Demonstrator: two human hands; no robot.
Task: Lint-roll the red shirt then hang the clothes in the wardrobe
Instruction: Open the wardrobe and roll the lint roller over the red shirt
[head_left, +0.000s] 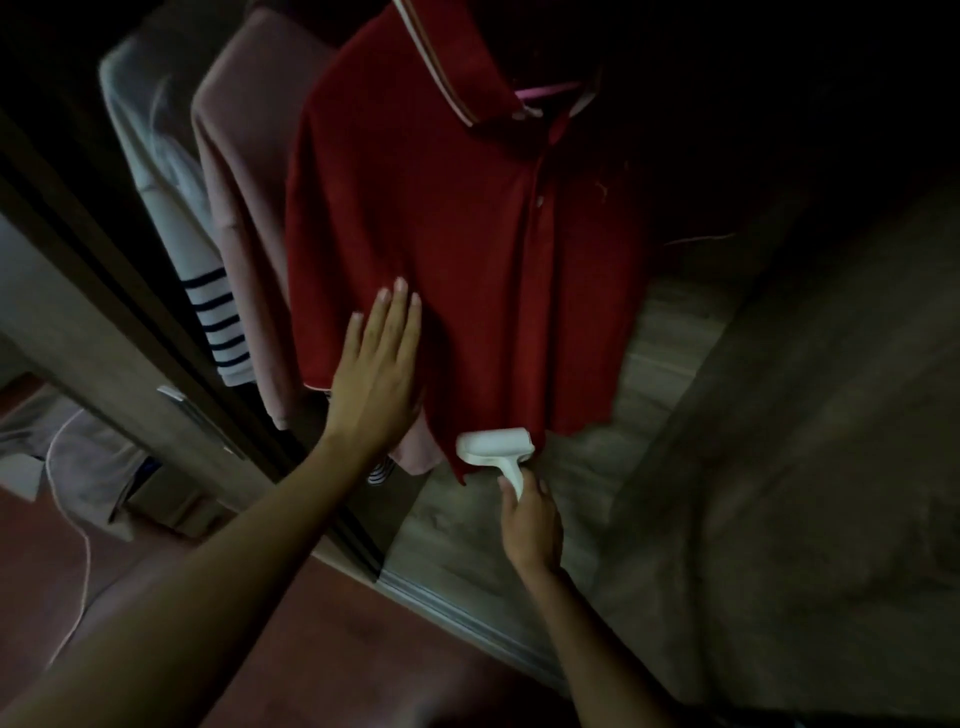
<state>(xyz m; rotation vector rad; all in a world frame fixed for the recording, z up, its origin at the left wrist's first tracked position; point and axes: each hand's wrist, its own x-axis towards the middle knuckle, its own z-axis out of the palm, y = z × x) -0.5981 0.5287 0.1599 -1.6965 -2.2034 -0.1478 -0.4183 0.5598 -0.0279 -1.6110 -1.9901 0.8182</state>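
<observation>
Rolling under way: left hand, fingers flat, steadies the hanging red shirt; right hand grips the lint roller at the hem beyond its fingertips.

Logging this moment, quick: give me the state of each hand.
Left hand: open, fingers spread, pressed flat on the red shirt.
Right hand: closed on the handle of the white lint roller at the shirt's hem.

No readable text or labels, perhaps because it's dim
</observation>
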